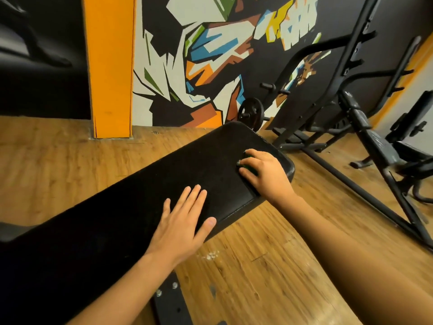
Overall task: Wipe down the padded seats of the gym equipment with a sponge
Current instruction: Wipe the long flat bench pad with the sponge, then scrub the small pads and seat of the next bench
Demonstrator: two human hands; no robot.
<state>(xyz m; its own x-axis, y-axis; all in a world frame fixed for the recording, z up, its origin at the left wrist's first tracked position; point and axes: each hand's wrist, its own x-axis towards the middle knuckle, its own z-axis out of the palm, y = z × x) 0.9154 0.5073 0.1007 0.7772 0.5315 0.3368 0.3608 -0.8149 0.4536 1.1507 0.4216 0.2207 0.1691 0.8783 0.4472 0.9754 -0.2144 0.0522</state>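
Fingers (251,152) of my right hand (264,171) grasp the dark green sponge (247,163), which shows between fingers and thumb, pressed on the padded seat (187,165) near its far end. My left hand (185,221) lies flat, fingers straight, at the seat's near edge.

A gym: padded bench (164,174), weight plate (250,111), black exercise frames (351,95), mural wall (210,55).

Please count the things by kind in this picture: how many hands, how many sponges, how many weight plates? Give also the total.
Hands: 2, the left hand and the right hand
Sponge: 1
Weight plate: 1
Total: 4
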